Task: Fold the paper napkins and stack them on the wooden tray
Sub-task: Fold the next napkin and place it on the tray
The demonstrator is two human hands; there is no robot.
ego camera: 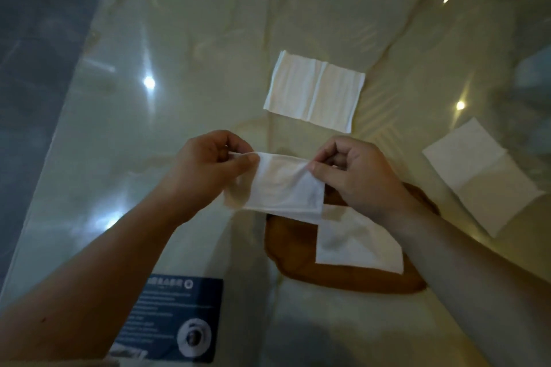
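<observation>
My left hand (208, 164) and my right hand (357, 173) each pinch an upper corner of a white paper napkin (286, 188), folded and held above the table. Below it a brown wooden tray (292, 250) lies on the table, partly hidden by my right arm. One folded napkin (354, 241) rests on the tray. An unfolded napkin (314, 89) lies flat farther back. Another napkin (483, 176) lies flat at the right.
The table is covered with a glossy pale cloth (179, 98) under clear plastic that reflects ceiling lights. A dark printed card (179, 316) lies near the front edge. The table's left edge runs diagonally, with dark floor (35, 39) beyond it.
</observation>
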